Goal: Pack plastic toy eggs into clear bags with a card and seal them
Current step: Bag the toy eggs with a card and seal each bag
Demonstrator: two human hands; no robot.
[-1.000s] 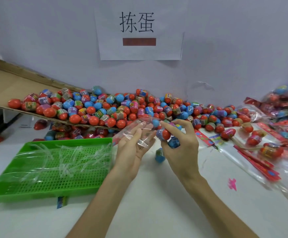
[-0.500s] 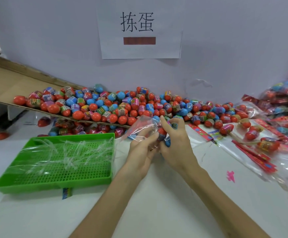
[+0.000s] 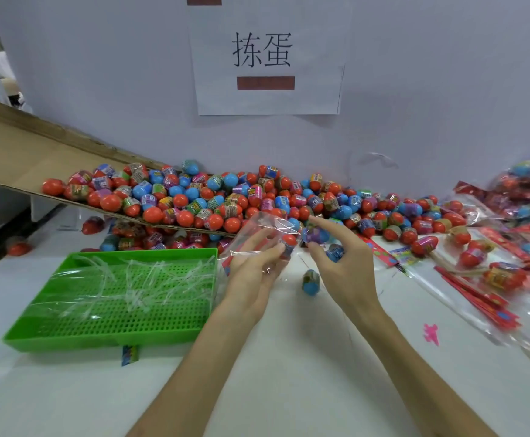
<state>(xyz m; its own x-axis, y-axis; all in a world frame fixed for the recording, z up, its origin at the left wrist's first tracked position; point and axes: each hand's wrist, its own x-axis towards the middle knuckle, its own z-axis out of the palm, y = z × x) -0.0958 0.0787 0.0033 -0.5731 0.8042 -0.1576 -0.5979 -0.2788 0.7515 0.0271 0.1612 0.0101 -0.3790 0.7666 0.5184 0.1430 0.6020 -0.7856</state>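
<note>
bag (image 3: 257,230) clear, crinkled; egg (image 3: 315,234) purple and blue

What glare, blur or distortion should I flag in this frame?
Head view: soft, even light, faint shadows; glare streaks on the clear bag in the left hand and on the strips in the green tray; packed bags at the right edge smear into blur; wide-angle bowing toward the edges.

A workshop packing bench (image 3: 288,373) is pictured: toy eggs (image 3: 225,200) are heaped on a cardboard ramp (image 3: 20,152), a paper sign (image 3: 266,58) is posted on the wall (image 3: 430,89), and filled bags (image 3: 525,190) are piled at the right.
</note>
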